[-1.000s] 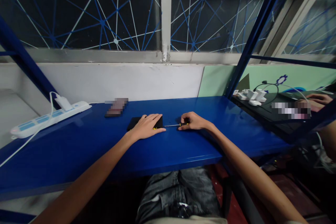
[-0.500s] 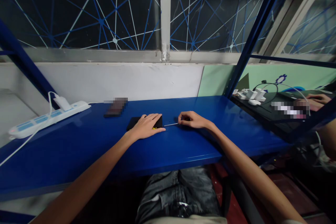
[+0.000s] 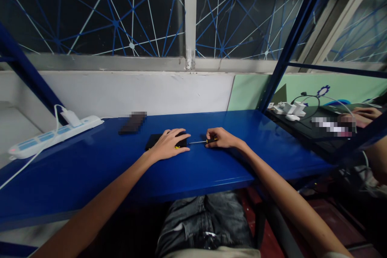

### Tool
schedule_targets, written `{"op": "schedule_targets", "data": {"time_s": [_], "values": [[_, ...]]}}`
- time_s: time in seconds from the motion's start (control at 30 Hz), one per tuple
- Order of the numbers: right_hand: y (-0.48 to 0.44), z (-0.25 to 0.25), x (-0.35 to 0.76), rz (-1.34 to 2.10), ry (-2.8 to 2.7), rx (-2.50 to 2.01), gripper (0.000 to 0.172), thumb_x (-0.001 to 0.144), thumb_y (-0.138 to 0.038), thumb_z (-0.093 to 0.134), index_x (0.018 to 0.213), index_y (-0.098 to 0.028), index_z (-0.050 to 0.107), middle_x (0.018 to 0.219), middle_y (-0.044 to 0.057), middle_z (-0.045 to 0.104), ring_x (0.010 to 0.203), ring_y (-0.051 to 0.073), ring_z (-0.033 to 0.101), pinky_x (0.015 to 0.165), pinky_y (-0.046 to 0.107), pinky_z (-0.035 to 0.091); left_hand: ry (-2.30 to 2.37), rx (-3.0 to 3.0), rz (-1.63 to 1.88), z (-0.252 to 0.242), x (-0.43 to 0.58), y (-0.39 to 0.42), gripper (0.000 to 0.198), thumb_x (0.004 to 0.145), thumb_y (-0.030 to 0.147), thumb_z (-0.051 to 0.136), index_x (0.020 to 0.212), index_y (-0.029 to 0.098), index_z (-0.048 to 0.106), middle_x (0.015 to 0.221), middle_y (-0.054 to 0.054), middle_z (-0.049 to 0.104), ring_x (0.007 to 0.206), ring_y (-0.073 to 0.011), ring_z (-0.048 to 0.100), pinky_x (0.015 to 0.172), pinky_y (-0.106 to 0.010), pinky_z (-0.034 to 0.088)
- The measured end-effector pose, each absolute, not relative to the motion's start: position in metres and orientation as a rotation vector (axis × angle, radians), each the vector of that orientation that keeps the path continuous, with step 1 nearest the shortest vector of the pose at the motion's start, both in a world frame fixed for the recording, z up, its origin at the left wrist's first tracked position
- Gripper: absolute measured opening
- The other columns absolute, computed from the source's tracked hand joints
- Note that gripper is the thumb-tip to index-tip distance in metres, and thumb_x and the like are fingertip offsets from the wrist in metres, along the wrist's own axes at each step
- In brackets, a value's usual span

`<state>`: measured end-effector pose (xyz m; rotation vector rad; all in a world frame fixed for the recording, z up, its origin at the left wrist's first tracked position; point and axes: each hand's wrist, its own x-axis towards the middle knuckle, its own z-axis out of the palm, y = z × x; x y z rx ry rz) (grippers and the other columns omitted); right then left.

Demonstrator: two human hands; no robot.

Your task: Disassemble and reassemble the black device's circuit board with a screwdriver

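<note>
My left hand [image 3: 167, 144] lies with spread fingers over a flat black case [image 3: 153, 141] that has small yellow markings, pressing on its top. Between the finger and thumb of my right hand [image 3: 222, 138] is the black and yellow handle of a screwdriver [image 3: 198, 142]. Its thin metal shaft lies nearly level and points left, with the tip at or very near the case's right side. My left hand covers much of the case, and whether the tip touches it I cannot tell.
A dark phone-like slab [image 3: 132, 123] lies at the back left of the blue table [image 3: 193, 173]. Farther left stands a white power strip [image 3: 57, 137] with a plugged-in charger and cable. Past a blue post on the right, another person's hand [image 3: 364, 117] rests near white adapters [image 3: 294, 109].
My right hand's fingers have shifted on the screwdriver, so more of its yellow and black handle shows. The fingers of my left hand have spread slightly on the case.
</note>
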<state>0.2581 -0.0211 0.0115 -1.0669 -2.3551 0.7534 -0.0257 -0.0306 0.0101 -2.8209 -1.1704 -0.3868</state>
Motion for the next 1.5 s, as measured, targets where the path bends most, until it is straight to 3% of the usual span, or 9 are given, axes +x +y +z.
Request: {"op": "schedule_targets", "data": {"time_s": [0.13, 0.47, 0.77, 1.0, 1.2, 1.4, 1.5], "values": [[-0.021, 0.015, 0.26, 0.742, -2.326, -1.079, 0.028, 0.07, -0.035, 0.073, 0.075, -0.018, 0.051, 0.069, -0.003, 0.053, 0.064, 0.011, 0.046, 0.059, 0.022, 0.032, -1.092, -2.838, -0.591, 0.013, -0.022, -0.034, 0.036, 0.094, 0.054, 0.048, 0.11, 0.029, 0.07, 0.141, -0.004, 0.049, 0.128, -0.0284, 0.045, 0.103, -0.046, 0.035], [-0.019, 0.016, 0.263, 0.704, -2.315, -1.103, 0.027, 0.071, -0.038, 0.073, 0.072, -0.017, 0.055, 0.065, -0.003, 0.054, 0.061, 0.011, 0.046, 0.057, 0.022, 0.032, -1.261, -2.794, -0.954, 0.008, -0.012, -0.035, 0.028, 0.091, 0.038, 0.054, 0.078, 0.027, 0.076, 0.117, -0.002, 0.066, 0.103, -0.0241, 0.062, 0.093, -0.044, 0.046], [-0.014, 0.015, 0.271, 0.684, -2.28, -1.146, 0.025, 0.074, -0.038, 0.071, 0.075, -0.015, 0.062, 0.069, 0.001, 0.061, 0.064, 0.013, 0.052, 0.059, 0.024, 0.035, -1.26, -2.721, -0.994, 0.003, -0.012, -0.03, 0.019, 0.087, 0.035, 0.063, 0.101, 0.026, 0.073, 0.117, -0.004, 0.066, 0.105, -0.0264, 0.06, 0.093, -0.046, 0.044], [-0.017, 0.014, 0.266, 0.765, -2.325, -1.098, 0.029, 0.073, -0.042, 0.071, 0.076, -0.014, 0.063, 0.066, -0.001, 0.059, 0.059, 0.011, 0.049, 0.056, 0.023, 0.034, -1.219, -2.746, -0.978, 0.006, -0.009, -0.034, 0.016, 0.088, 0.029, 0.063, 0.079, 0.026, 0.075, 0.11, -0.002, 0.068, 0.097, -0.024, 0.062, 0.086, -0.044, 0.045], [-0.019, 0.015, 0.264, 0.794, -2.331, -1.094, 0.029, 0.073, -0.042, 0.071, 0.076, -0.014, 0.063, 0.066, 0.0, 0.059, 0.059, 0.01, 0.049, 0.055, 0.022, 0.034, -1.186, -2.729, -1.027, 0.004, -0.009, -0.032, 0.011, 0.087, 0.029, 0.065, 0.091, 0.027, 0.075, 0.112, -0.002, 0.068, 0.1, -0.0237, 0.062, 0.087, -0.043, 0.045], [-0.019, 0.018, 0.269, 0.799, -2.306, -1.091, 0.031, 0.073, -0.044, 0.07, 0.076, -0.014, 0.064, 0.067, 0.0, 0.06, 0.061, 0.011, 0.049, 0.057, 0.023, 0.035, -1.106, -2.73, -1.074, 0.004, -0.01, -0.031, 0.016, 0.09, 0.028, 0.061, 0.084, 0.026, 0.075, 0.107, -0.002, 0.069, 0.095, -0.0223, 0.063, 0.085, -0.041, 0.045], [-0.017, 0.023, 0.275, 0.754, -2.232, -1.11, 0.03, 0.074, -0.043, 0.069, 0.075, -0.014, 0.063, 0.069, 0.001, 0.06, 0.063, 0.012, 0.05, 0.059, 0.024, 0.036, -1.12, -2.704, -1.106, 0.003, -0.009, -0.031, 0.02, 0.094, 0.03, 0.054, 0.092, 0.026, 0.074, 0.109, -0.003, 0.069, 0.099, -0.0223, 0.062, 0.086, -0.04, 0.045]]}}
